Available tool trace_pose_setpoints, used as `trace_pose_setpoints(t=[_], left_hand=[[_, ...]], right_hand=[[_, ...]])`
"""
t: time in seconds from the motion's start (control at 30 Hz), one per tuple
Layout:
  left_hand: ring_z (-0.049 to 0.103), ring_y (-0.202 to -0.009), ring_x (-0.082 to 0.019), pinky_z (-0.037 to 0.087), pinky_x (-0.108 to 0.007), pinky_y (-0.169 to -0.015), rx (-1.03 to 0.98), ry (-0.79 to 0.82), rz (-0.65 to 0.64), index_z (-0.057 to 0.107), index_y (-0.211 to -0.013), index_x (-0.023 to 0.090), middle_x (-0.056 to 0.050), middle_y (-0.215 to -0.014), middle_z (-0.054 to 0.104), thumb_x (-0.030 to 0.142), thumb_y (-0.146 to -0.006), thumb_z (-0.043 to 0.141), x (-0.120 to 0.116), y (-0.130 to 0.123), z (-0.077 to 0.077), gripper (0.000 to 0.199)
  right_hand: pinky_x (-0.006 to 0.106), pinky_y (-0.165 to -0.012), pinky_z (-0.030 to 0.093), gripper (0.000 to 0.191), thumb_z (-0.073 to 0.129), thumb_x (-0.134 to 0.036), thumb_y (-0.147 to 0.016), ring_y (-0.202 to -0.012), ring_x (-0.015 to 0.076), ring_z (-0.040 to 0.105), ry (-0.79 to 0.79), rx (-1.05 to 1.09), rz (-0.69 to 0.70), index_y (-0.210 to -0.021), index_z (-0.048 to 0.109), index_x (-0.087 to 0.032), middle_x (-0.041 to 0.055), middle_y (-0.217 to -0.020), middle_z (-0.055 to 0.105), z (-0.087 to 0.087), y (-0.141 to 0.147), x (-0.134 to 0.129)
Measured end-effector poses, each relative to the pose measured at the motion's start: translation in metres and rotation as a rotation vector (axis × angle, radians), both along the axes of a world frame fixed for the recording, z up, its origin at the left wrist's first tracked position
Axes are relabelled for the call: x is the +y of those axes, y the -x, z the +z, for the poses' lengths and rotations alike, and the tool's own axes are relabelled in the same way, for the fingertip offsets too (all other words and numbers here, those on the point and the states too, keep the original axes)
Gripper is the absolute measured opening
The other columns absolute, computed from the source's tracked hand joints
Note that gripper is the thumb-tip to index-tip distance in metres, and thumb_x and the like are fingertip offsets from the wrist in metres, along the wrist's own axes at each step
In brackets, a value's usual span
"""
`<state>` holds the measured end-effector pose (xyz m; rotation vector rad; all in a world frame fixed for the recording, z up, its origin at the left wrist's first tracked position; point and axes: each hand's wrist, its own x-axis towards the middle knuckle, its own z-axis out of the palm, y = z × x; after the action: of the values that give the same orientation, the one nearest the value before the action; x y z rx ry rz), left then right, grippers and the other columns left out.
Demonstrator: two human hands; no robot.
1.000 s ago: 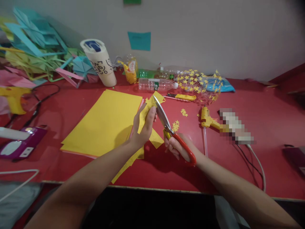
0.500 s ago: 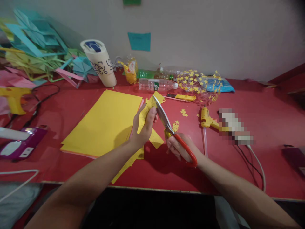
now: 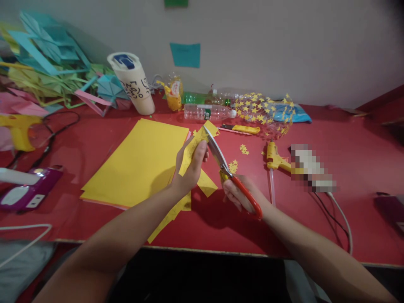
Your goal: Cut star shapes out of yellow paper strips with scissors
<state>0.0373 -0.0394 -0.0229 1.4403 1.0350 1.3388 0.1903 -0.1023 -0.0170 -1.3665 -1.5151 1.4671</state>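
Observation:
My left hand (image 3: 191,170) is closed on a strip of yellow paper (image 3: 188,155) with faint marks drawn on it. The fingers of my right hand (image 3: 238,193) are wrapped round the handles of red-handled scissors (image 3: 217,151). Their blades point up and left, with the tips at the strip's upper end; I cannot tell how far apart the blades are. Small cut yellow stars (image 3: 233,166) lie on the table just beyond the scissors. Other yellow paper strips (image 3: 167,221) lie under and below my left hand.
A stack of yellow paper sheets (image 3: 135,160) lies left on the red table (image 3: 221,235). Behind are a tumbler (image 3: 135,86), a plastic bottle (image 3: 206,112), a utility knife (image 3: 243,129) and a star-covered clear bottle (image 3: 255,109). A yellow glue gun (image 3: 274,155) lies right; folded paper pieces (image 3: 53,54) pile up left.
The yellow strip in my left hand has turned slightly, so its lower end now shows in front of my palm. Both hands stay in nearly the same place.

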Motion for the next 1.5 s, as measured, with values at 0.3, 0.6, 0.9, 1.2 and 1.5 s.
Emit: trace_pose_setpoints(t=[0.3,0.6,0.9,1.2,1.5], left_hand=[[0.052,-0.057,-0.009,0.046,-0.025,-0.058,-0.129,0.074,0.117,0.054,-0.056,0.020,0.000,-0.059,0.056,0.046,-0.082,0.054,0.008,0.006,0.008,0.037],[0.050,-0.052,-0.008,0.045,-0.024,-0.056,-0.230,0.047,-0.003,0.058,-0.059,0.018,0.001,-0.055,0.055,0.036,-0.081,0.057,0.020,0.010,0.008,0.028],[0.053,-0.056,-0.007,0.048,-0.024,-0.060,-0.245,-0.056,0.014,0.057,-0.067,0.020,0.002,-0.062,0.057,0.028,-0.081,0.056,0.025,0.016,0.012,0.017],[0.054,-0.055,-0.007,0.047,-0.022,-0.057,-0.222,-0.134,0.000,0.056,-0.072,0.019,0.004,-0.061,0.056,0.022,-0.081,0.055,0.031,0.021,0.010,0.010],[0.054,-0.052,-0.006,0.047,-0.021,-0.054,-0.132,-0.154,0.012,0.053,-0.068,0.018,0.004,-0.057,0.056,0.018,-0.081,0.053,0.030,0.020,0.015,0.012]], right_hand=[[0.025,-0.039,0.042,0.048,0.056,-0.065,-0.073,-0.024,0.0061,0.031,0.066,-0.045,-0.068,-0.055,0.038,-0.024,-0.0108,-0.030,0.034,-0.015,-0.007,0.007],[0.022,-0.035,0.037,0.046,0.063,-0.059,-0.071,-0.026,0.0056,0.035,0.085,-0.058,-0.066,-0.053,0.039,-0.023,-0.0094,-0.032,0.038,-0.005,-0.006,0.007],[0.022,-0.035,0.036,0.049,0.067,-0.062,-0.064,-0.024,0.0050,0.033,0.131,-0.028,-0.070,-0.053,0.040,-0.022,-0.0110,-0.030,0.036,-0.005,-0.005,0.010],[0.023,-0.041,0.043,0.047,0.064,-0.059,-0.069,-0.026,0.0043,0.034,0.126,-0.049,-0.008,-0.055,0.040,-0.022,-0.0117,-0.032,0.035,-0.001,-0.006,0.009],[0.025,-0.041,0.043,0.045,0.061,-0.061,-0.069,-0.027,0.0047,0.036,0.106,-0.071,0.021,-0.058,0.042,-0.021,-0.0104,-0.036,0.038,-0.001,-0.006,0.009]])
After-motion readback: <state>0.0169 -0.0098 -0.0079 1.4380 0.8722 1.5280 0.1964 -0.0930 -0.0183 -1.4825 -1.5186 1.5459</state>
